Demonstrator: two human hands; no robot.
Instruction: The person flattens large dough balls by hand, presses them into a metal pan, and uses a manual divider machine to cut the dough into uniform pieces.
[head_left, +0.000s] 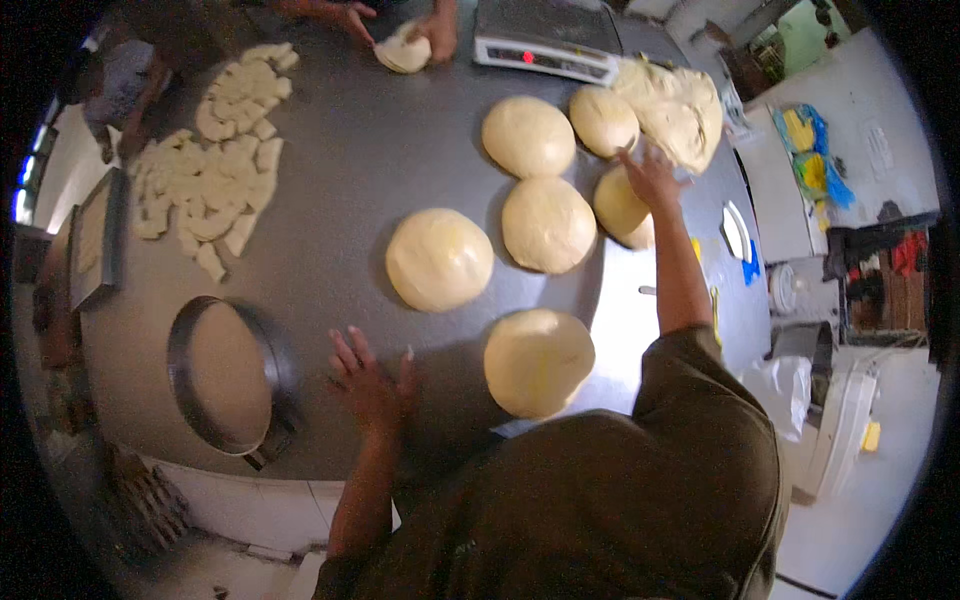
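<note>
My left hand (375, 390) is spread over the metal work table (330, 225), fingers apart and holding nothing, between a round pan of flour-like powder (231, 375) and the dough balls. My right hand (654, 180) reaches out to a ball of dough (622, 206) and lies at its upper edge; whether the fingers press on it is unclear. Nearby sit more smooth round dough balls (549, 223), one apart at the centre (439, 259) and one close to my body (538, 364). A large loose mass of dough (675, 112) lies just beyond my right hand.
Across the table a co-worker's hands (439, 34) hold a piece of dough (405, 49). Beside them stands a digital scale (544, 56) with a lit red display. Cut dough pieces (214, 176) are heaped at the left. A white curved scraper-like tool (736, 232) lies at the right.
</note>
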